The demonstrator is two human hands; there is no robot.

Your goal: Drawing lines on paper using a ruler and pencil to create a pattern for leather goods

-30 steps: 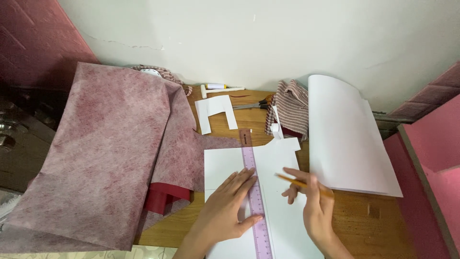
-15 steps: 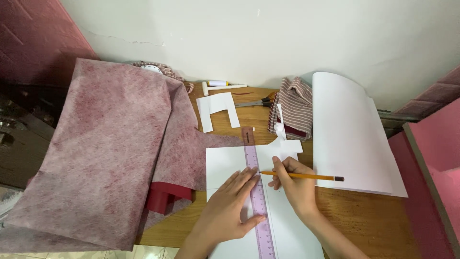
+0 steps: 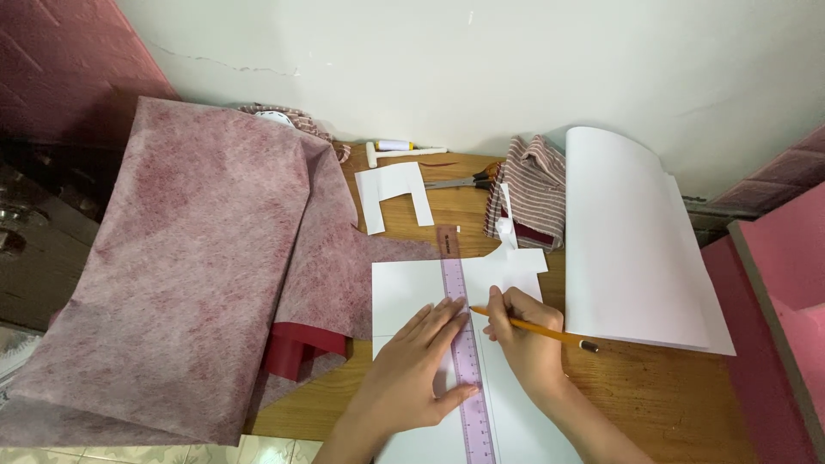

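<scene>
A single camera sits on the person's head, looking steeply down and forward over a wooden table [image 3: 653,404] toward a pale wall [image 3: 481,69]. It is close: the left hand [image 3: 412,374] and right hand [image 3: 524,339] fill the lower middle. There is no second view to overlap.

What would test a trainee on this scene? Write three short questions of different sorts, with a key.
1. True or false: the left hand presses flat on the ruler.
2. What does the right hand hold? A pencil, B scissors, C thread.
3. Fill in: the ruler lies on a white ____.

Key:
1. True.
2. A: the pencil, its tip at the ruler's edge. The scissors lie apart by the striped cloth.
3. Paper.
</scene>
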